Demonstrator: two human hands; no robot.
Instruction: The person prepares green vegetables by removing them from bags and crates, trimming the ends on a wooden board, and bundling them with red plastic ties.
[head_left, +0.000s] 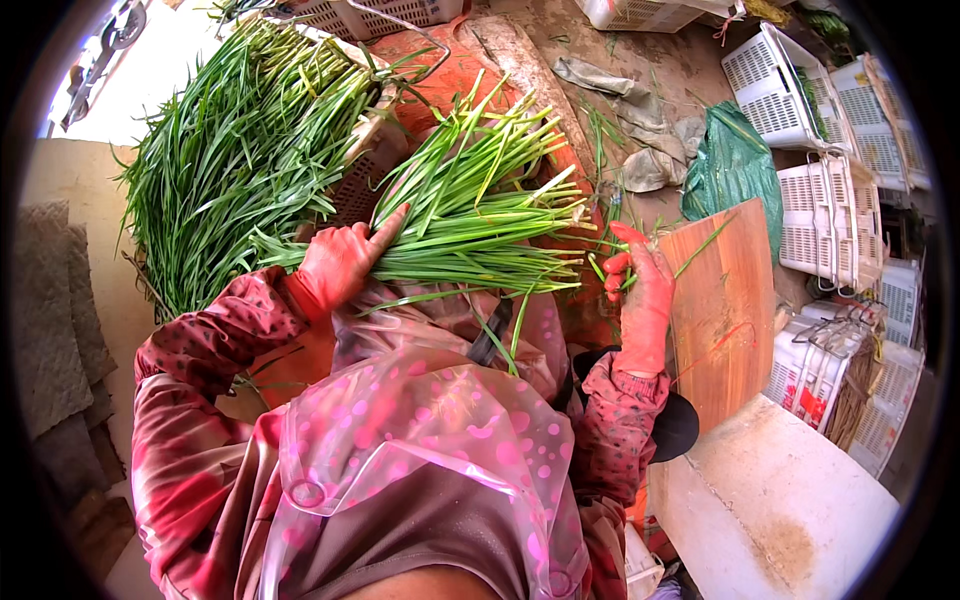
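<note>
My left hand (341, 259), in a red rubber glove, is closed around the leafy part of a loose bunch of green garlic chives (480, 217) lying across my lap, its index finger stretched over the stalks. The pale cut ends point right. My right hand (641, 277), gloved alike, is just right of those ends, with a few thin green stalks between its curled fingers. A large heap of chives (232, 157) fills a plastic crate (371, 169) at the upper left. A transparent apron with pink dots (427, 420) covers my front, and loose blades lie on it.
White plastic crates (829, 217) are stacked along the right. Nearer stand a green woven sack (731, 165), an upright wooden board (724, 307) and a pale board (780, 480). A grey cloth (649, 127) and stray chive blades lie on the floor.
</note>
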